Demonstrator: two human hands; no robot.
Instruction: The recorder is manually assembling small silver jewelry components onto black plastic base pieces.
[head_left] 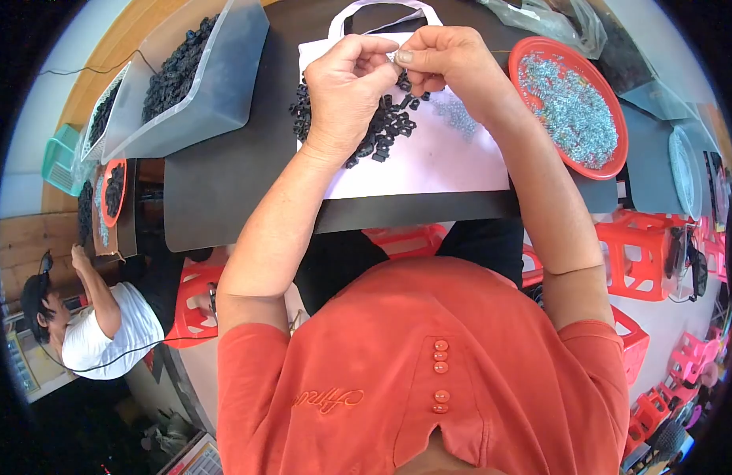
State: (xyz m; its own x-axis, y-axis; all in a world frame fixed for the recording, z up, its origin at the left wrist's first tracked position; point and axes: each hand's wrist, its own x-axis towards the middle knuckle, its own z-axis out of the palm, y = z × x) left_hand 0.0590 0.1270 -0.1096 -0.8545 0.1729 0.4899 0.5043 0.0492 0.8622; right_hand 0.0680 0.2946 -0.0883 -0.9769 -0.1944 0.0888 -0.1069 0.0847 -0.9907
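Head view: a small pale piece point(393, 57) is sitting between the fingertips, above the far end of a white bag point(429, 172). Left hand point(344, 77) is pinching it from one side, right hand point(449, 62) from the other, thumb and index meeting on both. Fingers are mostly covering it; can't tell its shape, or whether a second part is mating with it.

Step in hand, my read: fine two-handed work on one part, likely fitting or adjusting. Next move is probably calling for a steady left pinch plus small right-finger corrections; slipping looks like the main risk.

Nearer the body, loose black parts point(391, 123) are lying on the bag, clear pieces point(456, 117) are spreading right of them. Bag is lying flat on the dark tabletop point(223, 198). Right: red basket point(624, 146) is holding more clear pieces. Left: translucent bin point(227, 91) is holding black parts. Farther left, a co-worker in a white shirt point(116, 336) is sitting.
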